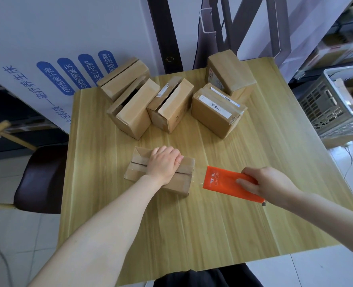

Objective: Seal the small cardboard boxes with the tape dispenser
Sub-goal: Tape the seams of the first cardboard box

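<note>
Here the left hand (163,164) clamps the box (138,162) flat on the desk (213,224) so it can't slide, while the right hand (268,183) grips the dispenser (223,181) just off the box's right end, tape (198,176) stretched between, seemingly for the tear.

Pale wood-grain tabletop (213,224), square, standing on a floor (16,235) of glossy white tiles; even, soft daylight, no hard shadows. Behind its far left corner leans a large white panel (47,27) printed with blue Chinese lettering and blue rounded labels, and beside that a dark vertical post (163,34) and a grey metal frame (254,27) against a pale lilac wall. A chair (41,179) with a dark seat and light wooden frame sits at the left edge; to the right a grey perforated plastic crate (326,106), and past it dim shelves (347,44) stacked with cartons, too blurred to read.
</note>
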`<state>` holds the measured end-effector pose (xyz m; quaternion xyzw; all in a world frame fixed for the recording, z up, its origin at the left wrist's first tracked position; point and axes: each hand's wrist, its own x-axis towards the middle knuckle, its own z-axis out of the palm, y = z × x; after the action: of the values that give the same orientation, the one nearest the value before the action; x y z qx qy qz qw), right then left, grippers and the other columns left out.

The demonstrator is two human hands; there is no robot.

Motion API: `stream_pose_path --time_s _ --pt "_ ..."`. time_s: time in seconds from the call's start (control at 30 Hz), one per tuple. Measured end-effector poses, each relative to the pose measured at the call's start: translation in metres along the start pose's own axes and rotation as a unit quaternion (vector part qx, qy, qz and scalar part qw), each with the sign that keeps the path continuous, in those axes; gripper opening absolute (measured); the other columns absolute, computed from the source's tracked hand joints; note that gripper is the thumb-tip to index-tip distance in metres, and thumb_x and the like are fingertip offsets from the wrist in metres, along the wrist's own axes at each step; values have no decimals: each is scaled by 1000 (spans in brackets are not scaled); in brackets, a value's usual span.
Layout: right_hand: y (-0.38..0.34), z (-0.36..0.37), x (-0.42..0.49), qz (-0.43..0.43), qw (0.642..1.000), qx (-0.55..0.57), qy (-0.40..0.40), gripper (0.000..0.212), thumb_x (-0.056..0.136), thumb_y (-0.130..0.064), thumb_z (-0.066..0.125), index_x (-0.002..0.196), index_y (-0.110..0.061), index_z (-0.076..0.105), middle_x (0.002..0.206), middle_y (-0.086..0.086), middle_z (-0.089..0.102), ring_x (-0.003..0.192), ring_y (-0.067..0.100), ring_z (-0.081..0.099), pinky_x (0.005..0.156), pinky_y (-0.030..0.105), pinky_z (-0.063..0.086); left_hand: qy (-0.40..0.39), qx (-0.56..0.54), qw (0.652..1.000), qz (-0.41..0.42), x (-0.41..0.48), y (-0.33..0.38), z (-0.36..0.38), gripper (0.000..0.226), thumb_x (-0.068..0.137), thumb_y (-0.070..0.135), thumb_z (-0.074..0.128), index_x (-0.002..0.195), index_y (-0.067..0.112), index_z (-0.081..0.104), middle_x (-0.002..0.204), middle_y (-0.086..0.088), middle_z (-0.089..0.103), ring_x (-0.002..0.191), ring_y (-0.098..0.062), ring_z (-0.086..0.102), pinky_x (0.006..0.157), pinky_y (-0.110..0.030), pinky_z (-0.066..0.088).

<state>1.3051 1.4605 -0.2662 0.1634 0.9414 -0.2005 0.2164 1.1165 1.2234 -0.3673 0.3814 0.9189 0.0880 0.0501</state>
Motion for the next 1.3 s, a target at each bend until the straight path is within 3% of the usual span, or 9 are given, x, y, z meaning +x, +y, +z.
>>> stream_pose_path --time_s 0.27,0.4,0.53,0.7,1.3 --pt "-15 10 17 9 997 -75 -16 37 97 -56 36 88 -26 56 69 -3 64 39 6 62 47 24 48 -9 5 1000 -10 1 2 -1 46 100 42 19 93 21 60 95 6 60 93 -19 49 91 -33 32" --pt "-35 11 35 14 993 -120 -15 42 96 -57 34 82 -23 56 67 -5 62 47 12 65 41 23 38 -6 8 1000 -12 0 4 -2 43 101 41 23 94 21 60 95 5 60 93 -19 49 91 -33 32" --pt "-54 11 52 26 989 -142 -12 45 95 -55 39 78 -18 58 69 -2 62 61 19 63 42 22 29 -13 10 1000 -17 0 5 -4 45 100 42 20 95 21 60 96 5 60 94 -19 49 92 -34 32" --pt "-69 4 65 64 991 -117 11 43 90 -51 49 64 -17 48 62 -3 51 52 13 44 44 23 27 -15 18 999 -23 0 7 -5 41 101 40 24 95 20 59 96 4 60 95 -20 49 91 -33 31" --pt "-103 -17 69 141 987 -68 -17 39 89 -39 55 60 -14 48 56 -3 47 50 15 45 45 22 31 -16 27 999 -24 -2 10 -5 42 102 38 21 98 20 58 99 4 59 97 -19 49 96 -33 31"
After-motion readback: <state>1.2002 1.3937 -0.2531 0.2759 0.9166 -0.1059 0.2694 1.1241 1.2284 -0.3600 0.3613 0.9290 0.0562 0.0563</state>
